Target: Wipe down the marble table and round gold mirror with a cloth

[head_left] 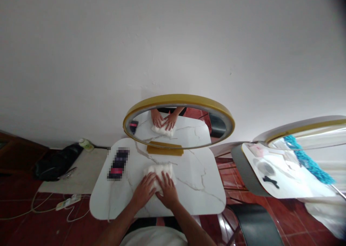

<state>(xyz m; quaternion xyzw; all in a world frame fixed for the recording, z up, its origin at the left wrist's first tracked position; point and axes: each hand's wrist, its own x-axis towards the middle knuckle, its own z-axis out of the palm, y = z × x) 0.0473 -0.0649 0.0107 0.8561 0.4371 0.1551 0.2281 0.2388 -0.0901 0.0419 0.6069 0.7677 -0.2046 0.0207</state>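
Note:
A folded white cloth (160,168), perhaps a small towel, lies on the white marble-patterned table (200,199). Flat on its left part rests my left hand (144,190), fingers stretched forward. My right hand (167,191) presses on the cloth's right part with its fingers spread. The thumbs come close together near the cloth's front edge. Both palms hide the near part of the cloth. In the round gold-framed mirror (189,130) behind it, the two hands and the cloth show again.
A blurred-out dark and pink item (118,165) lies at the table's left. Right of the table stand a black chair (256,224) and a second mirror table (283,188) with a blue duster (308,159). A black bag (59,161) and a power strip (68,202) are at left.

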